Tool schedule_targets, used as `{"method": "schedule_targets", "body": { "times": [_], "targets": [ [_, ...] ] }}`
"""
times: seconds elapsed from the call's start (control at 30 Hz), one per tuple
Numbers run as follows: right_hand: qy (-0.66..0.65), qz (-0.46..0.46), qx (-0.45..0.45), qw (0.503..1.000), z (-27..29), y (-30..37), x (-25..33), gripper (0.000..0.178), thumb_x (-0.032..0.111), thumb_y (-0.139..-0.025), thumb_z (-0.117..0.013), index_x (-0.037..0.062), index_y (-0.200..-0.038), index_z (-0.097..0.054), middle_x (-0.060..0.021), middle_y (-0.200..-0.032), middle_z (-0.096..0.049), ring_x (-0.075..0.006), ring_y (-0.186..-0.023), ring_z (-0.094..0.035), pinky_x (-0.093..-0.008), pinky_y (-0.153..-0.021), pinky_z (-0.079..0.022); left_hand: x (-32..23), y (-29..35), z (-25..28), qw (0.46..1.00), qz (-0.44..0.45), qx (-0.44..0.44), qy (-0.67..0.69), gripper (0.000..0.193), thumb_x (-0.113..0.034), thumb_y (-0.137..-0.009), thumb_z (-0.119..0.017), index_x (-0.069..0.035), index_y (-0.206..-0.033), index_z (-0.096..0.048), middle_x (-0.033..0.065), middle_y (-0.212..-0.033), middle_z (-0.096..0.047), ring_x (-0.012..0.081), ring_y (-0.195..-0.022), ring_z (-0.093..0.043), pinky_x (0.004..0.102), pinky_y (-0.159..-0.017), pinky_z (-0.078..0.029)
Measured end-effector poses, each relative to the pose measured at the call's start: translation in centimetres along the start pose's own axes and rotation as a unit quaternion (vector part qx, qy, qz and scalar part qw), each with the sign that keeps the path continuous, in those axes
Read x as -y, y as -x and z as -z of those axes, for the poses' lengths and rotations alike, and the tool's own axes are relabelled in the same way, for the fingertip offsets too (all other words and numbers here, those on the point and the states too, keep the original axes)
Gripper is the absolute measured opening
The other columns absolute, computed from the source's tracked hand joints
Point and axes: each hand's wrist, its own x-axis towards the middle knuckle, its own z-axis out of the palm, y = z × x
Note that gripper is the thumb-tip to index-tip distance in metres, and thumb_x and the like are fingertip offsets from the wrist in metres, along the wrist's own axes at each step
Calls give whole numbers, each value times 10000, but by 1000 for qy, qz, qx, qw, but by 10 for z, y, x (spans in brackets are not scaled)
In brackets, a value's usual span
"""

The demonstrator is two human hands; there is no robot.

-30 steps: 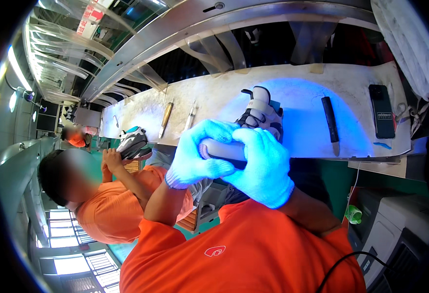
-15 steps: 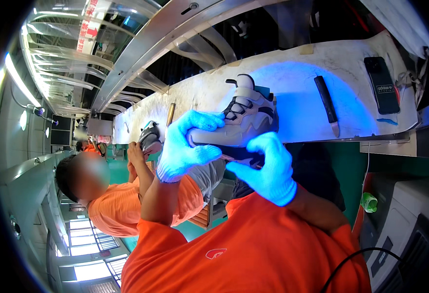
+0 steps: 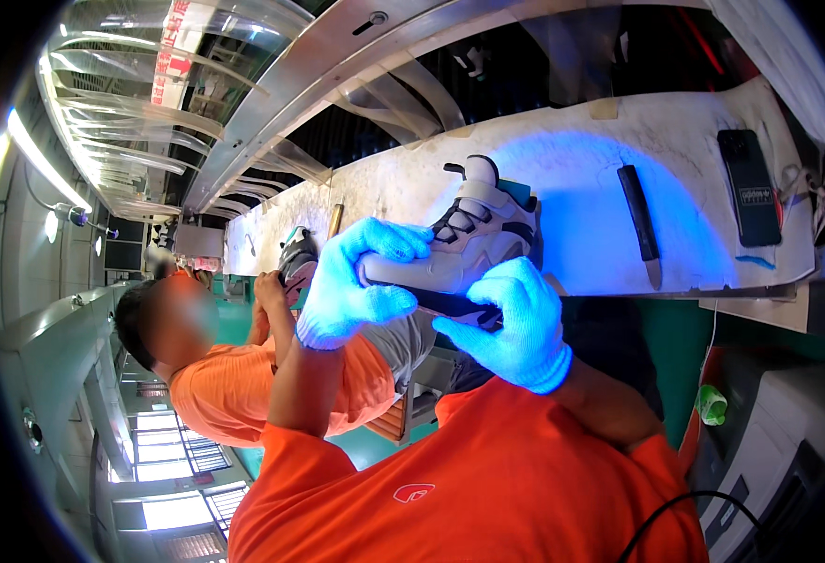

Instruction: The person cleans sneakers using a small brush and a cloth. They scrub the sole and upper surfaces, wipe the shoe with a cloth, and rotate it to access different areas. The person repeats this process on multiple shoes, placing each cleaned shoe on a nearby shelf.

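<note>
A grey sneaker (image 3: 488,236) with dark laces stands tilted at the near edge of the bench, its toe to the left. My left hand (image 3: 354,283), in a knitted glove lit blue, is wrapped round the toe, fingers over the top and thumb at the sole. My right hand (image 3: 517,327), gloved alike, is closed on the near lower edge, with the dark sole (image 3: 442,302) between its fingers and thumb. The shoe's far side and most of its underside are hidden.
Under blue light on the bench (image 3: 581,211) lies a dark-handled knife (image 3: 639,225). Farther right is a black phone (image 3: 748,188). To the left, a co-worker in orange (image 3: 253,389) holds another shoe (image 3: 297,263). A metal frame (image 3: 286,89) with clear strips hangs beyond.
My right fingers have come down and drawn nearer the thumb at the sole. The shoe has tipped slightly, and my left hand keeps its hold. The whole view has shifted a little.
</note>
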Motion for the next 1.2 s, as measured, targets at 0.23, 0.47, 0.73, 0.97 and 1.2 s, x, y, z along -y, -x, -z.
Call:
{"method": "schedule_targets", "body": {
  "times": [0.23, 0.47, 0.73, 0.97, 1.2],
  "targets": [
    [21, -8, 24, 999, -15, -19, -14, 602, 218, -680, -1070, 93, -1083, -640, -99, -999, -655, -288, -841, -663, -408, -692, -566, 9, -24, 26, 995, 34, 14, 90, 446, -107, -731, -969, -40, -1100, -729, 140, -1234, -765, 332, -1319, -680, 502, -1183, -496],
    [22, -70, 42, 996, -30, -30, -23, 708, 372, -722, -1040, 120, -1248, -639, -60, -990, -641, -272, -850, -679, -424, -694, -564, -31, -48, 38, 977, 93, 99, -164, 489, -155, -743, -1010, -63, -1108, -697, 147, -1318, -733, 252, -1228, -697, 405, -1062, -558],
    [13, -71, 18, 997, -23, -20, -17, 721, 367, -719, -1033, 98, -1256, -634, -108, -1060, -645, -326, -951, -689, -445, -760, -586, -50, -44, 14, 954, 128, 76, -260, 537, -170, -728, -1020, -30, -1140, -705, 132, -1313, -742, 221, -1162, -716, 386, -1036, -570],
    [15, -122, -5, 992, -4, 19, -17, 766, 291, -742, -1041, 60, -1339, -619, -106, -1081, -647, -250, -907, -679, -406, -757, -578, -67, -46, -5, 943, 105, 83, -304, 505, -137, -722, -1011, 8, -1144, -775, 125, -1313, -747, 231, -1167, -731, 379, -1002, -596],
    [-46, -123, -7, 991, -2, 10, -22, 703, 207, -781, -1004, 71, -1347, -610, -140, -1095, -683, -320, -967, -733, -430, -754, -616, -70, -51, -7, 937, 91, 96, -323, 509, -149, -690, -1031, -11, -1122, -799, 145, -1290, -761, 270, -1201, -729, 406, -1087, -553]
  ]
}}
